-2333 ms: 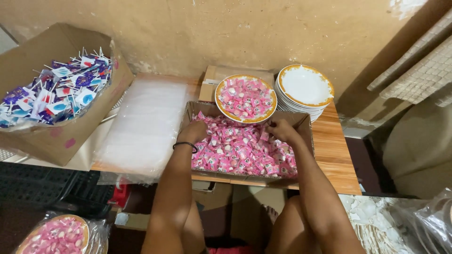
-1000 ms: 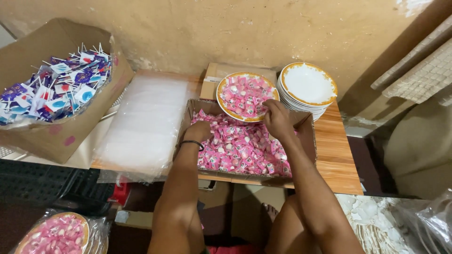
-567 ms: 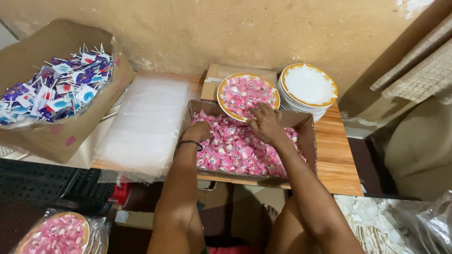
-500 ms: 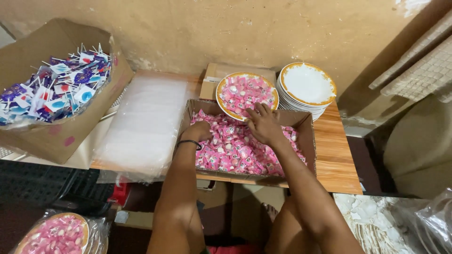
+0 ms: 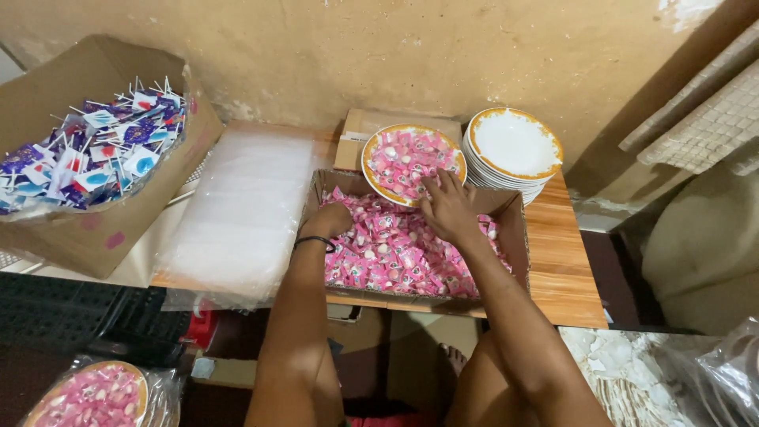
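Note:
An open cardboard box (image 5: 515, 229) on the wooden table is full of small pink wrapped candies (image 5: 387, 251). A white plate with an orange rim (image 5: 367, 162), heaped with the same candies, sits on the box's far edge. My left hand (image 5: 326, 219), a black band on its wrist, rests curled in the candies at the box's left end, fingertips buried. My right hand (image 5: 449, 207) lies with fingers spread over the plate's near rim, touching the candies there.
A stack of empty orange-rimmed plates (image 5: 514, 142) stands to the right. A pile of clear plastic bags (image 5: 245, 205) lies to the left, beside a carton of wrapped lollipops (image 5: 95, 150). A small cardboard box (image 5: 360, 126) sits under the plate. A bagged candy plate (image 5: 91, 395) lies below.
My right hand went from the box's far right edge up onto the candy plate, then slid left along its near rim. My left hand stayed in place.

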